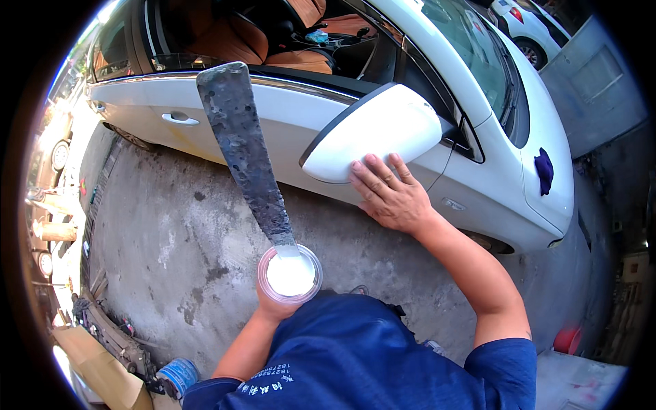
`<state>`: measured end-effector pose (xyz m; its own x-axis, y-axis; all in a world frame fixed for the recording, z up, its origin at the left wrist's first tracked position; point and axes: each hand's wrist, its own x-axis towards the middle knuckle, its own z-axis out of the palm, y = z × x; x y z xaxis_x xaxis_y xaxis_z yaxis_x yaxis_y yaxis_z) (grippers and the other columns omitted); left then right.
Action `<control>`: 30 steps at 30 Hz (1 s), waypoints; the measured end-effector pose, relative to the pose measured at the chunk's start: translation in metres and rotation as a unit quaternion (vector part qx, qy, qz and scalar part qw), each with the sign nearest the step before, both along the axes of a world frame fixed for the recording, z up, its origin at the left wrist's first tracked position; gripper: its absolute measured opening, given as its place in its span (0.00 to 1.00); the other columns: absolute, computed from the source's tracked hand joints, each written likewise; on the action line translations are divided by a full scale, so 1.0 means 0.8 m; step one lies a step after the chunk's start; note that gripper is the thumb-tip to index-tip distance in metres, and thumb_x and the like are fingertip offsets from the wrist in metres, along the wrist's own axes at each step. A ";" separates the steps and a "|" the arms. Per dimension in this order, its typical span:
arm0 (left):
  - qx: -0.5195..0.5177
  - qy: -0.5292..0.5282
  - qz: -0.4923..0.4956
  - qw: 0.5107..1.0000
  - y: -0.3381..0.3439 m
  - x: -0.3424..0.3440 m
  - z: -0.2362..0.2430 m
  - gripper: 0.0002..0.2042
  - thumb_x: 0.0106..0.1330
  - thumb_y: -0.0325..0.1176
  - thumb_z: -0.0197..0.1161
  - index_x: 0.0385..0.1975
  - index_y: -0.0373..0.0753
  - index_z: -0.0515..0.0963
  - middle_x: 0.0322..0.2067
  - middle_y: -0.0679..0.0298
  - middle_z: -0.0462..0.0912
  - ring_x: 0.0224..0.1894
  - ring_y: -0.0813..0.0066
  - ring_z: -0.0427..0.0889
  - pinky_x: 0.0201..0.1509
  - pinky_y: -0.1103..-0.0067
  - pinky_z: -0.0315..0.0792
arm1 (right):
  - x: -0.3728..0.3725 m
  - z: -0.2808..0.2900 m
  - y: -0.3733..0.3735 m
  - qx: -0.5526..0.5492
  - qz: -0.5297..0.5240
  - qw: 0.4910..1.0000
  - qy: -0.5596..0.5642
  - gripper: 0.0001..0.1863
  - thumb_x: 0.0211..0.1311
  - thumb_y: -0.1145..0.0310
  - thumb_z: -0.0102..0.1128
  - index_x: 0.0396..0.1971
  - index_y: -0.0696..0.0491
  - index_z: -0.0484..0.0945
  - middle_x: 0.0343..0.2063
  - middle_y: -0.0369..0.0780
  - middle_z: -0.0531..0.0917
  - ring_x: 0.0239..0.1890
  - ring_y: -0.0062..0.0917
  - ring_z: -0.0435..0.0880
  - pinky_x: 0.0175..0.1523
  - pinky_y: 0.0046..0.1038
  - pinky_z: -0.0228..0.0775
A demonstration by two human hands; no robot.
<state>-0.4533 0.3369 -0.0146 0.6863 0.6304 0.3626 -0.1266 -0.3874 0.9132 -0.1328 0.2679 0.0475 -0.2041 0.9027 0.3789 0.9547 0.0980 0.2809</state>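
My left hand (pixel 271 307) is wrapped round a clear plastic cup (pixel 316 290), held close to my body. White paint-like liquid (pixel 290 277) fills the part of the cup that shows. A long, flat strip (pixel 240 147), dark and blotched, stands tilted in the cup, its wide end pointing up and away; its lower tip is coated white. My right hand (pixel 393 193) lies against the lower edge of a white car side mirror (pixel 389 126), fingers stretched and slightly spread. Nothing shows in that hand. The mirror juts out from the car's front door.
The white car (pixel 301 113) spans the far side, its front window down and orange seats (pixel 232 37) inside. A purple cloth (pixel 544 171) rests on its front. Stained concrete floor (pixel 178 225) lies below. A blue bucket (pixel 179 374) and cardboard (pixel 102 369) are at lower left.
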 end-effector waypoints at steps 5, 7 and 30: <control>-0.056 -0.022 0.024 0.998 -0.019 0.012 0.000 0.41 0.50 0.26 0.75 0.65 0.35 0.58 0.63 0.49 0.67 0.65 0.56 0.68 0.69 0.63 0.62 | -0.050 0.012 0.050 0.037 0.000 0.998 -0.051 0.28 0.63 0.60 0.48 0.64 0.47 0.69 0.71 0.33 0.60 0.76 0.35 0.47 0.77 0.48 0.32; -0.071 -0.028 0.028 0.997 -0.025 0.014 -0.003 0.43 0.50 0.27 0.75 0.66 0.36 0.57 0.63 0.49 0.66 0.65 0.56 0.68 0.69 0.63 0.62 | -0.079 0.038 0.071 -0.013 -0.006 0.998 -0.057 0.28 0.63 0.61 0.47 0.64 0.47 0.70 0.71 0.33 0.59 0.76 0.34 0.46 0.77 0.47 0.32; -0.033 -0.008 0.094 0.995 -0.042 0.012 0.006 0.42 0.45 0.27 0.77 0.62 0.33 0.61 0.58 0.51 0.72 0.59 0.60 0.74 0.64 0.67 0.67 | -0.057 0.014 0.059 0.061 -0.005 0.998 0.002 0.32 0.65 0.53 0.49 0.68 0.50 0.63 0.71 0.34 0.59 0.75 0.25 0.50 0.77 0.45 0.31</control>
<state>-0.4437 0.3034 -0.0099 0.5494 0.7693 0.3261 -0.0718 -0.3454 0.9357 -0.1787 0.3154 0.0589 -0.1925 0.8522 0.4864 0.9569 0.0532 0.2855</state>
